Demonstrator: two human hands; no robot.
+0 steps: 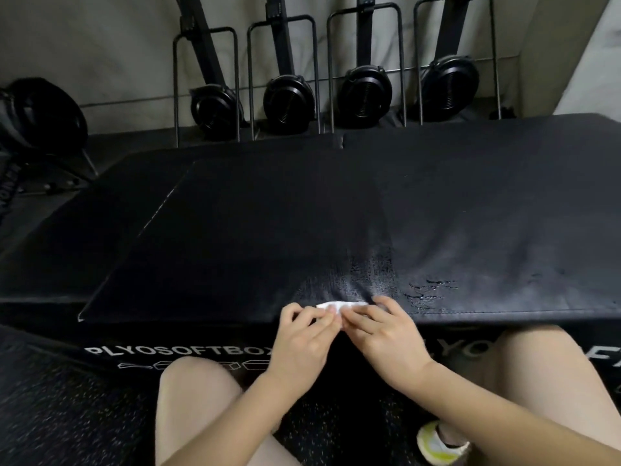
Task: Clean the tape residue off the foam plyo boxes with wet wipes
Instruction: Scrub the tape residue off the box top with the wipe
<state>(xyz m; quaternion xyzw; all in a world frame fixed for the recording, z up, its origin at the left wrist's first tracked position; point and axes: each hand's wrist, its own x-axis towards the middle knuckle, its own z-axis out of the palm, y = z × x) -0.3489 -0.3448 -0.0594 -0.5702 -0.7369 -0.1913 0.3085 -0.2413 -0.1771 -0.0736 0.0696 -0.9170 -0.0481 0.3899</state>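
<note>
**A gym's equipment corner**

Four rowing machines (289,99) stand stored upright against a plain grey wall (100,45), their black flywheel housings lined up in a row. In front lie black foam plyo boxes (302,213), one printed "PLYOSOFTBOX". The ground is black speckled rubber flooring (67,415), the kind laid in training rooms.

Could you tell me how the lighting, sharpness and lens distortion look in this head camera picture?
Head view: dim overall, the black plyo box losing detail; a wet sheen glints right of the white wipe; both the left hand and right hand look slightly soft; wide-angle bending tilts the upright rowing machines behind.
</note>
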